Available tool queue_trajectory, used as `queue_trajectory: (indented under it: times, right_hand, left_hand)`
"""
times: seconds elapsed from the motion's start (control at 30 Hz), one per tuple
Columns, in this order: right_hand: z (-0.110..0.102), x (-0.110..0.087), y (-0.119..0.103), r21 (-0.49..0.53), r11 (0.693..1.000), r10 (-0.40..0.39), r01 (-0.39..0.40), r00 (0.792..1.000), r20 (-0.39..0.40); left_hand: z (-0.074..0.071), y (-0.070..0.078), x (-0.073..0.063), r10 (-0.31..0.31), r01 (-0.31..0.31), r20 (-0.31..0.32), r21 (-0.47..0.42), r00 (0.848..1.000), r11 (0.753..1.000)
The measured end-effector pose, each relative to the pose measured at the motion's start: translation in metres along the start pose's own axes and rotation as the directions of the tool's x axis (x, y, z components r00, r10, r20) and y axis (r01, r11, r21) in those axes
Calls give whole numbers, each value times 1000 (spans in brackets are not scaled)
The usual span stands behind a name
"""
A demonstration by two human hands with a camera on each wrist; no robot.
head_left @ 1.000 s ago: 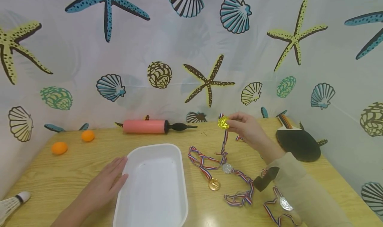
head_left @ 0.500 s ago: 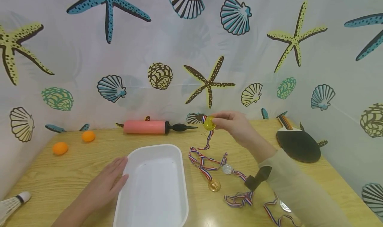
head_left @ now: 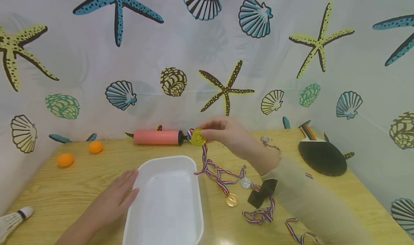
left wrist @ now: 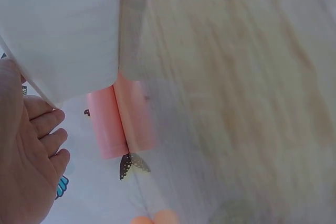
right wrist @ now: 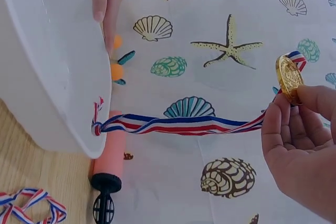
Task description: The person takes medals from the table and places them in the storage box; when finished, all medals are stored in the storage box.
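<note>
My right hand (head_left: 231, 135) pinches a gold medal (head_left: 198, 137) between thumb and fingers, above the far right corner of a white plastic tub (head_left: 168, 202). Its red, white and blue ribbon (right wrist: 199, 125) hangs down, the knotted end overlapping the tub's rim in the right wrist view. At the tub's left side, my left hand (head_left: 111, 198) rests with fingers extended against the outer wall and the thumb by the rim. Right of the tub lie another gold medal (head_left: 231, 200) and a silver medal (head_left: 245, 183) on striped ribbons; my right sleeve covers part of the ribbons there.
A pink hand pump (head_left: 156, 137) lies behind the tub. Two orange balls (head_left: 65, 160) sit at the back left, a shuttlecock (head_left: 14, 220) at the front left. A black table tennis paddle (head_left: 323, 157) rests at the right, near another silver medal (head_left: 264, 139). A patterned curtain hangs behind.
My right hand has carried the gold medal leftward, from over the ribbons to the tub's far right corner, its ribbon trailing below. The left hand stays at the tub.
</note>
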State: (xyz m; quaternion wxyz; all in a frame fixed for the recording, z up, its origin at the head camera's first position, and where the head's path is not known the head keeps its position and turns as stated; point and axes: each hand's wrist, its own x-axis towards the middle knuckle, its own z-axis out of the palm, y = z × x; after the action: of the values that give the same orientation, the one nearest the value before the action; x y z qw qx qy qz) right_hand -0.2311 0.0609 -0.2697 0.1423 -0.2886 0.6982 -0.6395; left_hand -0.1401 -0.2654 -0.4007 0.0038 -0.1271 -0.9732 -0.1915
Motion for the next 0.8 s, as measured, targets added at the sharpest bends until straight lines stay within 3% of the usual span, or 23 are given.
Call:
queue_trajectory:
  times: [0.3, 0.8]
  right_hand:
    - [45, 19, 8, 73, 996, 37, -50, 986, 163]
    - [91, 55, 37, 82, 979, 169, -184, 973, 159]
  left_hand:
    - [0, 1, 0, -1, 1, -2, 14, 1000, 1000]
    - [-1, 5, -1, 4, -3, -18, 30, 1000, 1000]
